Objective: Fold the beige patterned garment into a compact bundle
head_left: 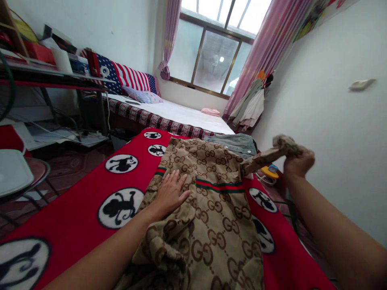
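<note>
Shirt [211, 237] w/ hands [171, 194] [298, 162]: L flat, R gripping sleeve [267, 156]

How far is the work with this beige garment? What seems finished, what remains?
Done, it seems: the denim garment lies at the far end of the red blanket. In hand: the left hand presses the beige garment while the right hand lifts its sleeve. Remaining: the near part is bunched.

Bright daylight through the window [216, 52], overexposed upper panes [238, 16], soft indoor shadows, strong wide-angle curving at edges
</note>
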`<state>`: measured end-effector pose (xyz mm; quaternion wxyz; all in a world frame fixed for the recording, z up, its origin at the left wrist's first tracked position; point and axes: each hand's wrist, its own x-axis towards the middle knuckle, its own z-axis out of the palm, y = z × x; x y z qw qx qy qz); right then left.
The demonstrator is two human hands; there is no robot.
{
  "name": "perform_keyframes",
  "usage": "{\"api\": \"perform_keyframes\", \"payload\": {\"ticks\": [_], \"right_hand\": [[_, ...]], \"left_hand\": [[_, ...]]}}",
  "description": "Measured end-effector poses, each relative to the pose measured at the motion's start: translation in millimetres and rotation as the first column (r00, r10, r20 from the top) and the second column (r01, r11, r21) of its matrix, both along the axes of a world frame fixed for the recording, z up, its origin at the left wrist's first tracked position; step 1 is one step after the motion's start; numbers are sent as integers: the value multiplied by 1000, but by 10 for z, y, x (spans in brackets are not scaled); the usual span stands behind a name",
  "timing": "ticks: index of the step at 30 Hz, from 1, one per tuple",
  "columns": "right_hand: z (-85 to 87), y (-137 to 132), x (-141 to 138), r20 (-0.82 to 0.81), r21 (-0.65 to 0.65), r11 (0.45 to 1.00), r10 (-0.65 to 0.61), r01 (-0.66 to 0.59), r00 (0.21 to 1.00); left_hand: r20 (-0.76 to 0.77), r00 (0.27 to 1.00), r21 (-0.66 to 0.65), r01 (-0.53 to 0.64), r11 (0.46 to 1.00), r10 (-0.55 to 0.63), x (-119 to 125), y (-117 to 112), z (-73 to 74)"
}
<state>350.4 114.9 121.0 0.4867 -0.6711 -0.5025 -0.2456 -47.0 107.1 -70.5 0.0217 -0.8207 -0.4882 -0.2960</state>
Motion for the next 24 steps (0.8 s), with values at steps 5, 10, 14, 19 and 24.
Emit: {"api": "perform_keyframes", "payload": {"ticks": [5,10,14,19,24], "right_hand": [[139,6,-1432,361,-155,771,626,-617,691],[-522,-703,-1743,161,-478,602,776,-639,610],[-1190,-1299,-1317,-32,-628,588,635,-510,772],[-1626,-1795,-928,-195,-680,631,335,-373,922],[-1715,-1975,-950,-473,-634,583,229,-509,851]], "left_hand": [[353,933,170,9,985,-70,-155,-43,120],[456,889,183,-56,982,-35,-216,-83,194],[363,931,141,-87,986,30,-178,-100,223],[184,980,109,-101,989,80,-124,-81,192],[40,998,99,-44,994,41,-69,59,236]]}}
